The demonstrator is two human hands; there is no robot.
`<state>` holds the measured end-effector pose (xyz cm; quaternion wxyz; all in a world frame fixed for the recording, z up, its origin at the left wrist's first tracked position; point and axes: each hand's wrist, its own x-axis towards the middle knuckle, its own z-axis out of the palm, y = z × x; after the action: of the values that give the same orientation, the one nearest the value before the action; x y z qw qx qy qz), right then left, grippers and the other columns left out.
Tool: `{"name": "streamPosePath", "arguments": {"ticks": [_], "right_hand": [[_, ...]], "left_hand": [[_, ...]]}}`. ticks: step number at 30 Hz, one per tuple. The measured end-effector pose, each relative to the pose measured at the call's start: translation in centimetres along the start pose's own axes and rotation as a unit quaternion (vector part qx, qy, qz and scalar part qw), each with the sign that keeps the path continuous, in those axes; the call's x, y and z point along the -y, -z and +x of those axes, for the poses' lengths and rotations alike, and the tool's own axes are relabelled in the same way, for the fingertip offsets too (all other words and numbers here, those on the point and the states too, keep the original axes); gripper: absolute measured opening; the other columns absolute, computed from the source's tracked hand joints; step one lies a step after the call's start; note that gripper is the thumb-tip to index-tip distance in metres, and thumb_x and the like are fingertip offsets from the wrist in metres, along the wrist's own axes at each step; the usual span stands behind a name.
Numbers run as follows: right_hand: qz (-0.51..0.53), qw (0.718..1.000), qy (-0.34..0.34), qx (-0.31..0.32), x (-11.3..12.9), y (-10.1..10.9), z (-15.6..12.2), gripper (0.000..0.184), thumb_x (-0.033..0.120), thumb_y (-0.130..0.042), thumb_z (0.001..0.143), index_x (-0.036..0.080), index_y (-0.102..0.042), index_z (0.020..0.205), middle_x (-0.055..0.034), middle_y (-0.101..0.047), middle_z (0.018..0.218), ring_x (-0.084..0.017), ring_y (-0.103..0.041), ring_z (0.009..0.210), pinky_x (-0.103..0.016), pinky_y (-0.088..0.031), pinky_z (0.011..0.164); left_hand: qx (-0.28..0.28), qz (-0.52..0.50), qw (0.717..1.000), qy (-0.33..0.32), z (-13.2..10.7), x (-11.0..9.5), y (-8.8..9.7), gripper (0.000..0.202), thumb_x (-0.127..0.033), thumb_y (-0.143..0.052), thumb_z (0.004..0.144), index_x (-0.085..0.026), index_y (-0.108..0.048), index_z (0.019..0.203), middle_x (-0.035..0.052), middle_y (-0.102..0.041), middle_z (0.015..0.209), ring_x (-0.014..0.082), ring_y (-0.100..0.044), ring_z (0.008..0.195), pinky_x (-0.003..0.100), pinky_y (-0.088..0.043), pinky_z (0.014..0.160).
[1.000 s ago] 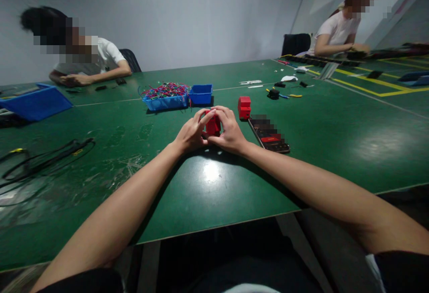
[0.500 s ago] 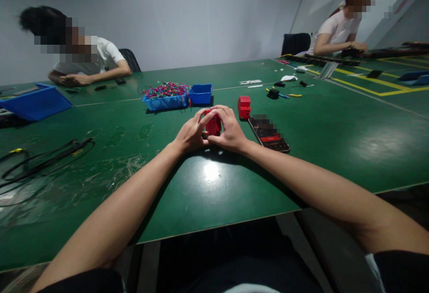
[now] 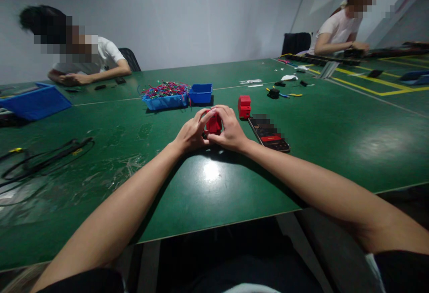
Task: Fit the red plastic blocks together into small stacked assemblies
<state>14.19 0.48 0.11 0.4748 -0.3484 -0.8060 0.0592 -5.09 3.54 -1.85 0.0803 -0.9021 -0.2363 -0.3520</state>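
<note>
Between my two hands is a small red plastic block-shaped part [image 3: 213, 124], partly hidden by the fingers. My left hand [image 3: 192, 133] grips it from the left, and my right hand [image 3: 230, 129] closes round it from the right, with the fingertips meeting over its top. Just right of my right hand stands a second red block-shaped part [image 3: 244, 107], upright on the green table [image 3: 214, 199]. A phone [image 3: 269, 134] with a lit screen lies beside it, close to my right wrist.
Beyond my hands sit a blue bin [image 3: 166, 102] full of coloured wires and a smaller blue bin [image 3: 200, 94]. Black cables [image 3: 43, 161] and clear plastic lie at left, near a tilted blue tray [image 3: 36, 101]. Pliers [image 3: 284, 95] lie at right. Two people sit across the table.
The red part between my hands has turned slightly, showing a somewhat different face. Both hands stay in nearly the same place.
</note>
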Motion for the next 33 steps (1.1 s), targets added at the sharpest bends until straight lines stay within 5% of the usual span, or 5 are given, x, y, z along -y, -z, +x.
{"name": "streamPosePath", "arguments": {"ticks": [20, 33], "right_hand": [[0.008, 1.0, -0.003, -0.004, -0.11, 0.17, 0.09, 0.053, 0.033, -0.072, 0.067, 0.022, -0.056, 0.117, -0.0127, -0.058, 0.124, -0.033, -0.052, 0.118, -0.055, -0.043, 0.104], [0.016, 1.0, 0.016, -0.001, -0.25, 0.38, 0.35, 0.052, 0.031, -0.07, 0.067, 0.02, -0.056, 0.115, -0.0126, -0.061, 0.119, -0.032, -0.053, 0.113, -0.051, -0.044, 0.101]], "left_hand": [[0.007, 0.012, 1.0, 0.001, -0.12, 0.15, -0.24, 0.099, -0.036, -0.074, 0.077, -0.028, -0.013, 0.155, 0.0218, -0.038, 0.148, 0.0361, -0.056, 0.126, 0.042, -0.062, 0.079], [0.013, 0.022, 1.0, 0.012, -0.09, -0.01, -0.13, 0.1, -0.034, -0.074, 0.076, -0.027, -0.013, 0.155, 0.0226, -0.04, 0.147, 0.0289, -0.067, 0.107, 0.039, -0.06, 0.077]]}}
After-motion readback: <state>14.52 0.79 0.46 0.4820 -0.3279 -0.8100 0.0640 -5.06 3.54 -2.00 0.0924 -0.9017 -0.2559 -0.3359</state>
